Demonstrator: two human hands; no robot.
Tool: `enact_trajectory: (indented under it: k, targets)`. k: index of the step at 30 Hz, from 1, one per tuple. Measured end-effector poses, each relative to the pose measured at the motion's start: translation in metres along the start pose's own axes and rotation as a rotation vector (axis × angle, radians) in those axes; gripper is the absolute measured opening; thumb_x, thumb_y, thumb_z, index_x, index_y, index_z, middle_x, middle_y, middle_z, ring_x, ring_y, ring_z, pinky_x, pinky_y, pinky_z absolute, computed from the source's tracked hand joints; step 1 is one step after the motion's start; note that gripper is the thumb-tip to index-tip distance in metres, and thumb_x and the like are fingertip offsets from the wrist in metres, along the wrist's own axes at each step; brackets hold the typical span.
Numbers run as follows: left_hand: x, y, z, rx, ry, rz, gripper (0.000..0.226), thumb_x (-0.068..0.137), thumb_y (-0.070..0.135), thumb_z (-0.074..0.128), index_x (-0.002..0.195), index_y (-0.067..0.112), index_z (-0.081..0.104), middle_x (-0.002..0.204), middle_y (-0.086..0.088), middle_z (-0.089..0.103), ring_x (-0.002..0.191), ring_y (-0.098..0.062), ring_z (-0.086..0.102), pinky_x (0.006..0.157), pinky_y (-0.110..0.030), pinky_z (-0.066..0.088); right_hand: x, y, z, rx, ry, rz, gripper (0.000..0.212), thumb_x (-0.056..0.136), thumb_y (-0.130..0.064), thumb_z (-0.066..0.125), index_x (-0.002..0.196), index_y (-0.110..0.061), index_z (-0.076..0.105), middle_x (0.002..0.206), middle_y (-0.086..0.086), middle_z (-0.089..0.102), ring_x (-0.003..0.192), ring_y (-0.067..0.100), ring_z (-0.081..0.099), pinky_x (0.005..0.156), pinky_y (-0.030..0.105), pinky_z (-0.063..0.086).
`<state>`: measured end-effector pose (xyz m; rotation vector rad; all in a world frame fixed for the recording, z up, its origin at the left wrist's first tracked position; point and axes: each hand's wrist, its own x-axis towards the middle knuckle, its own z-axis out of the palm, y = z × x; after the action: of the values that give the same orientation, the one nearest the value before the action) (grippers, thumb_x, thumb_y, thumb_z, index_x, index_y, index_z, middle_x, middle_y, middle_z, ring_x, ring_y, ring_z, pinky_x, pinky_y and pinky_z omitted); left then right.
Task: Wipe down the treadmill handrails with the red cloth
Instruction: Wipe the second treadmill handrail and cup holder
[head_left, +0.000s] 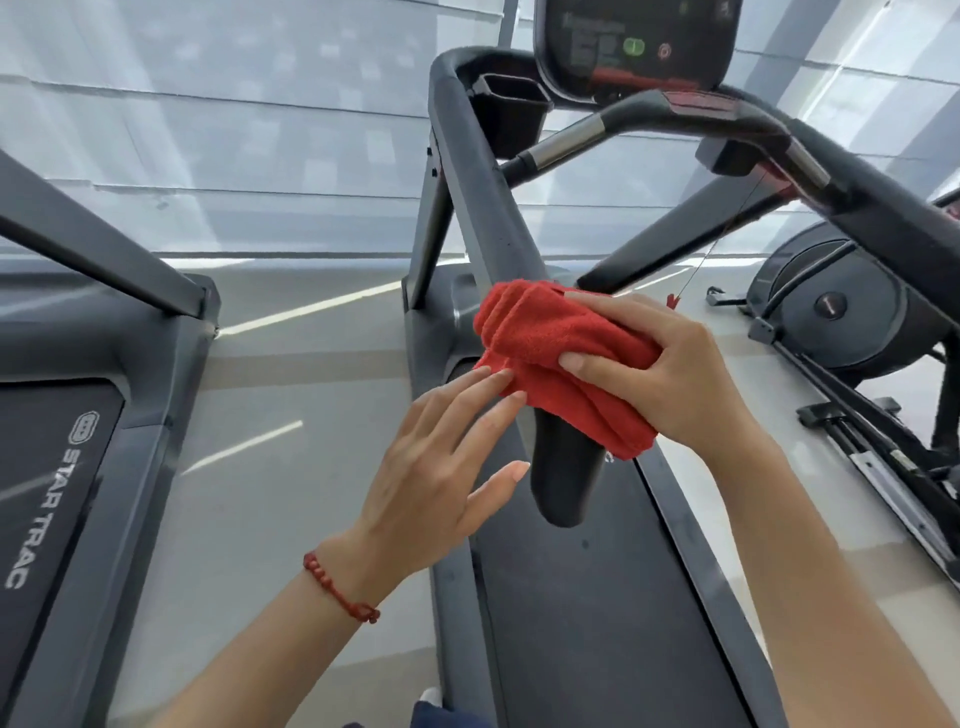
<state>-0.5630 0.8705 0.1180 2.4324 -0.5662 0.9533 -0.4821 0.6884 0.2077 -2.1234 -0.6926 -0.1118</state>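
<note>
The folded red cloth (540, 338) is draped over the treadmill's left handrail (478, 197), a dark grey bar running from the console down to its rounded end (566, 483). My right hand (670, 374) grips the cloth, with thumb and fingers curled round it on the rail. My left hand (447, 457) is spread with straight fingers, and its fingertips touch the cloth's lower left edge. The right handrail (883, 218) crosses the upper right.
The console (634, 47) and a cup holder (511, 109) sit at the top. The treadmill belt (597, 623) lies below the hands. A second treadmill (67, 467) stands at the left and an exercise machine (841, 306) at the right. Pale floor lies between them.
</note>
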Motion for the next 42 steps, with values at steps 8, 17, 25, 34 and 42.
enact_trajectory:
  k: [8, 17, 25, 34, 42]
  targets:
    - [0.017, 0.006, 0.017, -0.002, 0.052, -0.021, 0.036, 0.099, 0.032, 0.042, 0.124, 0.008, 0.048, 0.13, -0.018, 0.052, 0.123, -0.028, 0.046, 0.101, -0.039, 0.04, 0.058, 0.026, -0.01, -0.003, -0.146, -0.083, 0.043, 0.072, -0.042, 0.069, 0.113, -0.043, 0.059, 0.098, -0.027, 0.063, 0.098, -0.006, 0.057, 0.088, 0.011, 0.038]
    - [0.027, 0.017, 0.035, -0.008, 0.015, 0.04, 0.036, 0.098, 0.03, 0.045, 0.126, 0.009, 0.051, 0.133, -0.01, 0.051, 0.128, -0.026, 0.044, 0.099, -0.044, 0.042, 0.054, 0.045, -0.02, -0.088, -0.23, -0.188, 0.055, 0.068, -0.048, 0.07, 0.121, -0.038, 0.056, 0.104, -0.007, 0.06, 0.098, 0.005, 0.056, 0.09, 0.014, 0.039]
    - [0.033, 0.018, 0.038, -0.023, 0.049, 0.02, 0.03, 0.097, 0.027, 0.048, 0.12, 0.009, 0.053, 0.127, -0.013, 0.056, 0.124, -0.026, 0.047, 0.097, -0.044, 0.043, 0.105, 0.052, -0.007, -0.09, -0.229, -0.164, 0.049, 0.072, -0.043, 0.07, 0.119, -0.042, 0.056, 0.1, 0.0, 0.061, 0.095, 0.004, 0.056, 0.086, 0.012, 0.038]
    - [0.061, -0.001, 0.042, -0.072, 0.017, 0.031, 0.04, 0.099, 0.031, 0.04, 0.114, 0.004, 0.066, 0.126, -0.014, 0.058, 0.122, -0.027, 0.049, 0.097, -0.046, 0.042, 0.109, 0.056, -0.011, -0.106, -0.263, -0.211, 0.051, 0.07, -0.048, 0.069, 0.119, -0.04, 0.056, 0.102, -0.004, 0.061, 0.097, 0.0, 0.055, 0.088, 0.014, 0.039]
    - [0.08, -0.028, 0.05, -0.159, -0.052, 0.076, 0.05, 0.099, 0.04, 0.034, 0.112, 0.005, 0.067, 0.124, -0.012, 0.06, 0.123, -0.026, 0.049, 0.103, -0.048, 0.036, 0.135, 0.058, 0.0, -0.147, -0.192, -0.133, 0.048, 0.073, -0.042, 0.07, 0.12, -0.038, 0.057, 0.097, -0.008, 0.059, 0.091, -0.005, 0.054, 0.083, 0.007, 0.036]
